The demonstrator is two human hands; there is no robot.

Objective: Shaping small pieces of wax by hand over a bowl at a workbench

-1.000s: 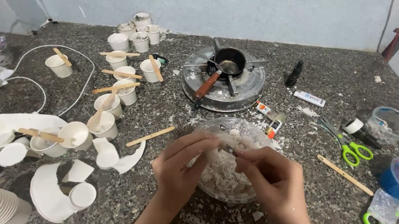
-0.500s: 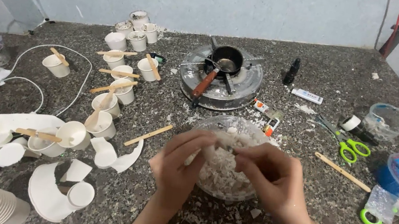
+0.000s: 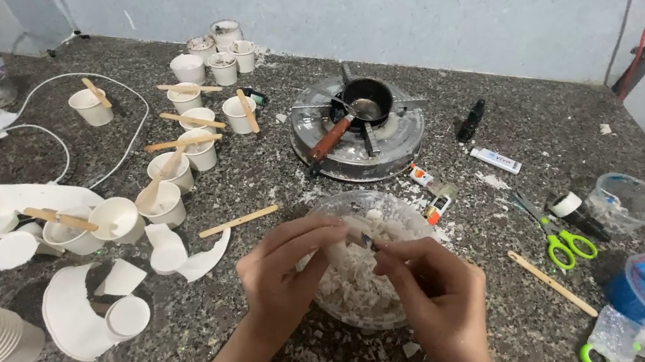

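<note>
Both hands meet over the clear bowl of white wax flakes [image 3: 359,281], which sits on the speckled table [image 3: 517,90] just in front of the small stove with its dark pot [image 3: 360,115]. The left hand [image 3: 281,271] and right hand [image 3: 432,291] pinch a small whitish piece [image 3: 363,239] between closed fingertips. Best kept low over the bowl, so crumbs drop inside rather than joining the flakes scattered beside it.
</note>
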